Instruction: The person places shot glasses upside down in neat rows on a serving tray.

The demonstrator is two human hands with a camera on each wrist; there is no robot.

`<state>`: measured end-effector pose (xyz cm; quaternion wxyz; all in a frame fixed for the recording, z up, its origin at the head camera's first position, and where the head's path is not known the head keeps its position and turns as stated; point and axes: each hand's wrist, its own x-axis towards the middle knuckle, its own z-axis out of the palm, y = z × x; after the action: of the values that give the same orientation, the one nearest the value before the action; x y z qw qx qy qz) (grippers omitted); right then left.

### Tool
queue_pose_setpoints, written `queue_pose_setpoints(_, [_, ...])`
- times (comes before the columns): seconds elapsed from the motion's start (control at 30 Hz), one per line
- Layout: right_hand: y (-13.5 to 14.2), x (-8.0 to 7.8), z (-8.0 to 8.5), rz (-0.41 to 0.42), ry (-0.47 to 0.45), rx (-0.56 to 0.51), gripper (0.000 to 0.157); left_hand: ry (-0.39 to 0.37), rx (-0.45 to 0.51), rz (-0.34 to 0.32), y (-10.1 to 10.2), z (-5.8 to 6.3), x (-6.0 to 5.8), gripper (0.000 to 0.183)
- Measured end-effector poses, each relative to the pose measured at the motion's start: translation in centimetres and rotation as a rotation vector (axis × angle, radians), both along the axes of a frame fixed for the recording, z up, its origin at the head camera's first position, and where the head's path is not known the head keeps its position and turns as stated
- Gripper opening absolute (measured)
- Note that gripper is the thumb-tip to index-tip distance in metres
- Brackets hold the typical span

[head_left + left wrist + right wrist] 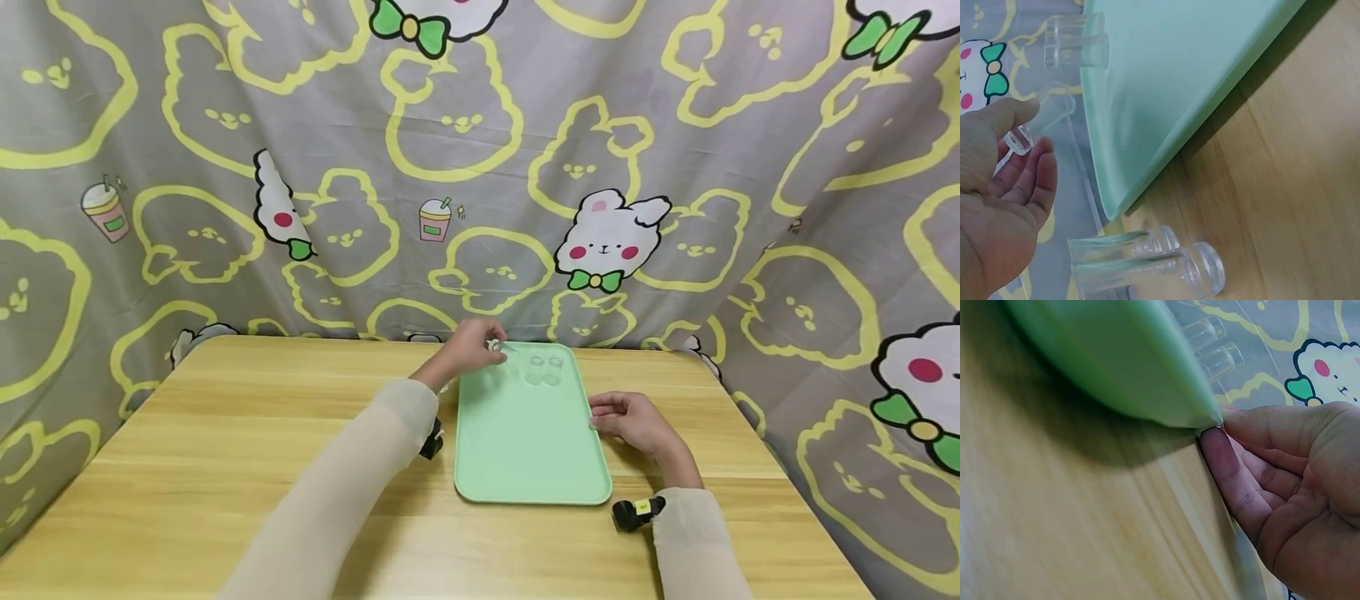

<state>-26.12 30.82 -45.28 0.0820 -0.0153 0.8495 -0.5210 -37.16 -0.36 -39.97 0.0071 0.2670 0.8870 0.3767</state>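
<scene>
My left hand [474, 347], above the far left corner of the light green tray [528, 446], pinches a clear glass [1020, 140] between thumb and fingers. Its thick end shows at the fingertips in the left wrist view, and the wider end points toward the tray. Two more clear glasses [543, 372] stand side by side on the tray's far part. At the tray's right rim, my right hand [633, 419] pinches the edge with thumb and index finger; the right wrist view shows the grip close up.
Left of the tray, a pair of clear glasses [1147, 265] stands on the wooden table [285, 467], mostly hidden by my left wrist in the head view. A patterned curtain [480, 192] hangs behind the table's far edge. Each wrist wears a black camera [636, 513].
</scene>
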Motion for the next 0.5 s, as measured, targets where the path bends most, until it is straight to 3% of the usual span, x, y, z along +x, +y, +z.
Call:
queue_pose_setpoints(0.2, [-0.2,0.0,0.0,0.011,-0.002,-0.024,0.04,-0.042,0.005,0.017,0.2,-0.4,0.0,0.034])
queue_pose_setpoints(0.5, [-0.1,0.2,0.1,0.009,-0.005,-0.026,0.04,-0.049,0.009,-0.009,1.2,-1.4,-0.1,0.034])
